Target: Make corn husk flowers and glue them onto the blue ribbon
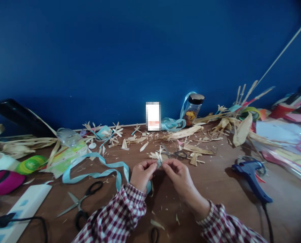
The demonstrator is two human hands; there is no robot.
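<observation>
In the head view, a small flower of pale corn-husk strips (156, 155) stands up between my fingertips. My left hand (141, 173) pinches its base, where a bit of light blue shows. My right hand (179, 175) is closed, thumb and index fingertips meeting at the flower's base beside the left ones. A light blue ribbon (97, 174) lies in loose loops left of my hands, and part of it shows beneath my left wrist. Open scissors with black handles (79, 202) lie near my left sleeve. Behind my right hand is another pair of scissors (179, 154).
At right rests a blue glue gun (254, 179) with its cord. A white power strip (24, 209) with a black plug occupies the front left. Dried husks (183, 133), small husk flowers (117, 129) and a lidded glass jar (193, 109) line the blue wall.
</observation>
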